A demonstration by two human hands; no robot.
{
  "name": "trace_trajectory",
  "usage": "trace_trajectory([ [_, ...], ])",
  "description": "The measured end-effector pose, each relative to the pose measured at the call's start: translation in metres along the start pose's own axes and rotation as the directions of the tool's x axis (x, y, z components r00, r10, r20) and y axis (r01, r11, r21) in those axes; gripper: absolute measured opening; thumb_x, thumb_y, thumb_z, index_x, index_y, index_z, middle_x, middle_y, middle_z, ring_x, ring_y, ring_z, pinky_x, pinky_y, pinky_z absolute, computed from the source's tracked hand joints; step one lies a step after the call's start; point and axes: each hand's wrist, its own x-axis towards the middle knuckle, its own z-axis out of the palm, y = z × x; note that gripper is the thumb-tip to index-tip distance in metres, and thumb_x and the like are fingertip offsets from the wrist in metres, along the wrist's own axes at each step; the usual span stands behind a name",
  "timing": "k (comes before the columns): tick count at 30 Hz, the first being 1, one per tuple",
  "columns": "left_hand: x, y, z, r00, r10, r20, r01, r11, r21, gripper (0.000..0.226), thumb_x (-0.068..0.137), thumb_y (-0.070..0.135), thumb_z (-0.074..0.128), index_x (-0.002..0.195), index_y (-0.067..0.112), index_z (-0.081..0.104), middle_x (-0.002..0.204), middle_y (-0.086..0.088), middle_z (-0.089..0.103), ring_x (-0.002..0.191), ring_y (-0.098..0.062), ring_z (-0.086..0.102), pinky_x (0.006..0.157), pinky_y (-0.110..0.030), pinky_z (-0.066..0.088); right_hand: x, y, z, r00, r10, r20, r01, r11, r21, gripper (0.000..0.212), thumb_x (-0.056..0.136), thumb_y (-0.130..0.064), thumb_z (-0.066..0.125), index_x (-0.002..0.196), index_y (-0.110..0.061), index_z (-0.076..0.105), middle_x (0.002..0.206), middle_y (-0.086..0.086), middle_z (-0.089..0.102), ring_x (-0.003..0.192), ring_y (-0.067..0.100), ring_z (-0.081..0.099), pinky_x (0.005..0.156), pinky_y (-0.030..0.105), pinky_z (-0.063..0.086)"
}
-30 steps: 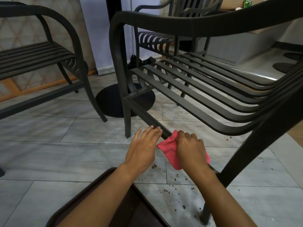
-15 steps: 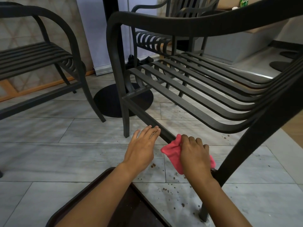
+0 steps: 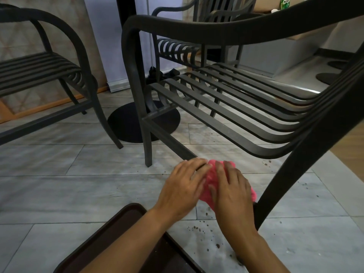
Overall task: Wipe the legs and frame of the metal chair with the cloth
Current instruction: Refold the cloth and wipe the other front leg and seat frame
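Grey tiled floor (image 3: 49, 190) under me, brown crumbs (image 3: 201, 229) scattered on it. Dark tray (image 3: 110, 231) at the bottom edge. Second chair (image 3: 49, 66) on my left, third chair (image 3: 177, 50) behind. Round black pedestal base (image 3: 126, 123) between them. Green carton (image 3: 284, 2) top right.

The floor (image 3: 59, 194) of pale grey marble-like tiles is spreading under and around the hands, and dark crumbs (image 3: 199, 229) are lying on it just below them. Far to the left of the hands a second dark slatted chair (image 3: 39, 71) is standing before a patterned wall (image 3: 17, 36). Beyond the hands, a black round table base (image 3: 126, 125) is resting on the tiles, and another chair (image 3: 177, 50) is standing behind it. Daylight is shining on the floor far right.
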Motion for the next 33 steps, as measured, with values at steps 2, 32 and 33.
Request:
trace_trajectory([
  [2, 0.002, 0.008, 0.001, 0.995, 0.093, -0.023, -0.094, 0.995, -0.038, 0.036, 0.098, 0.026, 0.041, 0.132, 0.013, 0.042, 0.13, -0.004, 0.053, 0.126, -0.015, 0.044, 0.109, -0.031, 0.032, -0.013, 0.001, -0.006, 0.971, -0.117, -0.21, 0.146, 0.981, 0.13, 0.041, 0.086, -0.015, 0.063, 0.124, -0.002, 0.054, 0.124, 0.017, 0.056, 0.117, 0.03, 0.053, 0.095, 0.044, 0.048],
  [32, 0.018, 0.027, 0.024, 0.953, 0.141, 0.268, -0.096, 0.98, -0.175, 0.046, 0.083, 0.012, 0.064, 0.128, 0.018, 0.056, 0.135, -0.003, 0.055, 0.132, -0.017, 0.042, 0.113, -0.029, 0.017, -0.027, 0.045, -0.065, 0.853, 0.393, -0.343, -0.075, 0.744, 0.664, 0.038, 0.088, -0.013, 0.06, 0.124, -0.007, 0.052, 0.106, -0.013, 0.06, 0.094, -0.008, 0.058, 0.085, 0.01, 0.046],
  [33, 0.015, 0.027, 0.026, 0.961, 0.14, 0.239, -0.099, 0.98, -0.175, 0.047, 0.079, 0.009, 0.067, 0.125, 0.016, 0.058, 0.131, -0.004, 0.058, 0.129, -0.019, 0.047, 0.113, -0.03, 0.02, -0.028, 0.045, -0.065, 0.857, 0.39, -0.338, -0.071, 0.737, 0.672, 0.037, 0.088, -0.013, 0.06, 0.124, -0.008, 0.052, 0.107, -0.008, 0.061, 0.095, -0.004, 0.06, 0.085, 0.012, 0.047],
])
